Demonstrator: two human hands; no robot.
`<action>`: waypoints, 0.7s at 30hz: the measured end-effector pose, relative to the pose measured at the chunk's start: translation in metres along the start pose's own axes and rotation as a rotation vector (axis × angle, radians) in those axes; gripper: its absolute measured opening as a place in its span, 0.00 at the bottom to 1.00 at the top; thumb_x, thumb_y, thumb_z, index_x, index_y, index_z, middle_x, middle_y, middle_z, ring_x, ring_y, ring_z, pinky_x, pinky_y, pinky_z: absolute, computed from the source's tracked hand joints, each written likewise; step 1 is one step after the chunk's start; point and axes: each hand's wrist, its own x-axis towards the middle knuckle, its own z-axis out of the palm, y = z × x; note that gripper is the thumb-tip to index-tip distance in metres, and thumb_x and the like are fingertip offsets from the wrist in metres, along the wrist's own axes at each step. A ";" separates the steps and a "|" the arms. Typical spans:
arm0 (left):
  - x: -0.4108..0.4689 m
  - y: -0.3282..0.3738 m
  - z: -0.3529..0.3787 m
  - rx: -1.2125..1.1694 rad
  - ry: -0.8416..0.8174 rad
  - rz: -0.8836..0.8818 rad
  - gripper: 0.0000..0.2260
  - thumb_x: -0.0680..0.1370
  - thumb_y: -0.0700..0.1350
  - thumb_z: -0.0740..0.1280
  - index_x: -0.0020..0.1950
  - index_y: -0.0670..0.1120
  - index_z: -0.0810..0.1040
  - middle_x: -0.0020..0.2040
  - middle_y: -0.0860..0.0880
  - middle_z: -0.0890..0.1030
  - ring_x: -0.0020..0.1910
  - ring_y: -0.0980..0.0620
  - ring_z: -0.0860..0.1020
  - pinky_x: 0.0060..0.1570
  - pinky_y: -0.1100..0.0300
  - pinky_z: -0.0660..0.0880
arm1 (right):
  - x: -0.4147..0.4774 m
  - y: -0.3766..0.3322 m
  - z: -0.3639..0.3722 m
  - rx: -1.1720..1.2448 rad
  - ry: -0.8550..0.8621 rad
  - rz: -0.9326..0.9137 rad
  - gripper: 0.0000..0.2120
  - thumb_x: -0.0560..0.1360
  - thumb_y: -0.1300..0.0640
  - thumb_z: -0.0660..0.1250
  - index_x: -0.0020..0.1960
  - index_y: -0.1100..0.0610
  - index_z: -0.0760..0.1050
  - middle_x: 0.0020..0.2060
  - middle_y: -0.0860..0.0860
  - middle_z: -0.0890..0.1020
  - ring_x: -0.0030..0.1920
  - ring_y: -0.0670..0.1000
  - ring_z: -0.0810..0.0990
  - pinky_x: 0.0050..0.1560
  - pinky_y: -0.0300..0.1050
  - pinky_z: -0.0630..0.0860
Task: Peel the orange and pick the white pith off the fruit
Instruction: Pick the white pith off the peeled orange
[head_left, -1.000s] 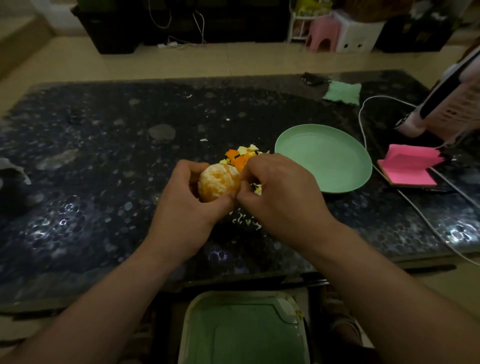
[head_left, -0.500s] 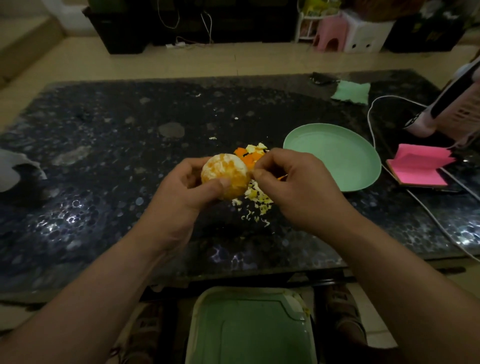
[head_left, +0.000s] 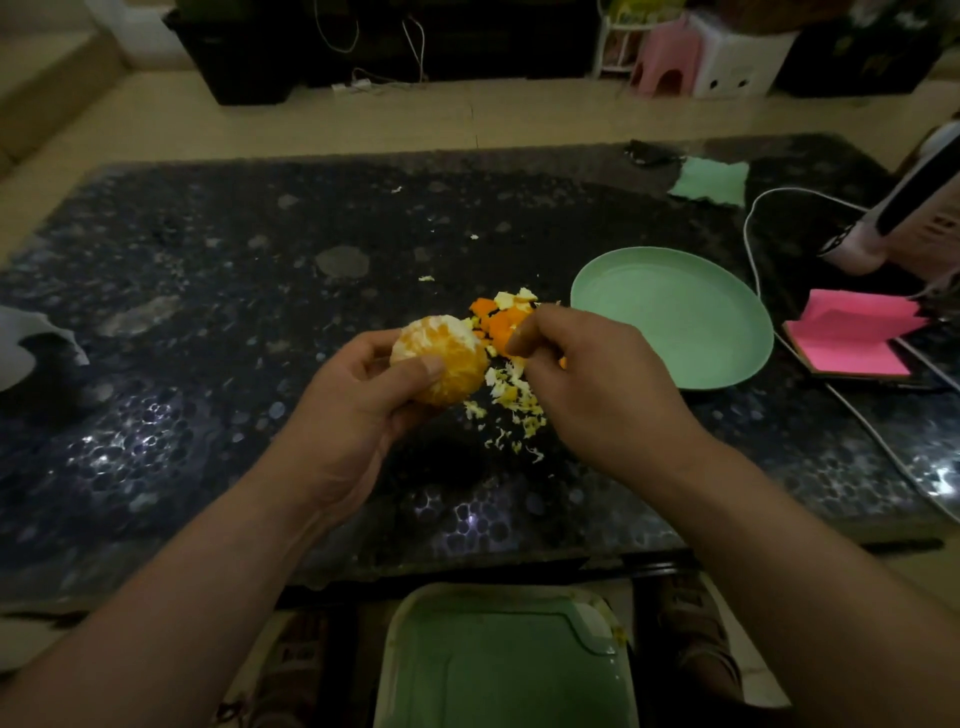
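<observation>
Head view: the orange (head_left: 441, 358) is in the middle of the frame, held a little above the tabletop (head_left: 208, 312). It is fully peeled, and some white pith shows on its upper side. The left hand (head_left: 358, 415) grips it, with the thumb across the front of the fruit and the fingers curled round the back. The right hand (head_left: 587, 384) is just right of the orange and does not touch it. Its fingertips (head_left: 514, 348) are drawn together like in a pinch, but I cannot tell if something is between them; it is too small and dark.

Behind the two hands lies a small pile of peel (head_left: 501, 317), orange and pale pieces together. Below the right hand, many pith bits (head_left: 511, 400) are scattered on the tabletop. A green plate (head_left: 675, 317) stands right of the peel, near it. Further right is a pink notepad (head_left: 852, 338), and a white cable (head_left: 753, 244) curves past the plate. A green cloth (head_left: 709, 182) lies in the upper right. A green bin (head_left: 498, 665) is at the bottom edge, under the tabletop.
</observation>
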 end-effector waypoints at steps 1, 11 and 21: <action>0.001 0.000 0.001 0.022 0.006 0.006 0.25 0.69 0.45 0.74 0.65 0.41 0.79 0.57 0.43 0.87 0.53 0.48 0.87 0.47 0.59 0.83 | 0.000 -0.001 0.001 0.008 0.021 -0.026 0.07 0.83 0.53 0.66 0.53 0.47 0.82 0.48 0.44 0.84 0.47 0.47 0.81 0.49 0.53 0.80; -0.007 -0.003 0.004 0.263 -0.014 0.077 0.24 0.70 0.48 0.77 0.64 0.47 0.80 0.57 0.47 0.87 0.54 0.50 0.87 0.46 0.63 0.81 | -0.006 -0.008 0.000 -0.096 0.065 -0.185 0.05 0.80 0.48 0.73 0.52 0.48 0.86 0.46 0.43 0.85 0.48 0.46 0.80 0.48 0.47 0.77; -0.012 -0.008 0.003 0.478 -0.015 0.210 0.18 0.75 0.43 0.78 0.63 0.52 0.80 0.56 0.51 0.86 0.55 0.51 0.85 0.51 0.59 0.82 | -0.007 -0.012 0.005 -0.265 0.203 -0.289 0.06 0.76 0.55 0.70 0.41 0.54 0.79 0.37 0.48 0.80 0.39 0.52 0.76 0.38 0.49 0.72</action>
